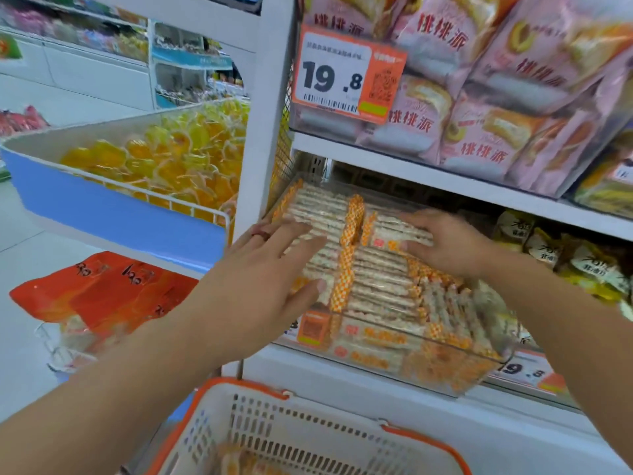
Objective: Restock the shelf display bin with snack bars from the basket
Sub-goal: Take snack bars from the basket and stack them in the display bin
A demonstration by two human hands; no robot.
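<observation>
The clear plastic display bin point(455, 365) sits on the lower shelf, tilted with its front wall toward the viewer, and is packed nearly full with snack bars point(380, 269) in see-through wrappers with orange-and-white checked ends, laid flat in rows side by side, while one bar point(354, 217) stands on edge across the middle of the pile. Below the shelf, the white basket point(308, 437) with orange rim and slotted walls holds a few more of the same bars point(236, 462) at its bottom.
</observation>
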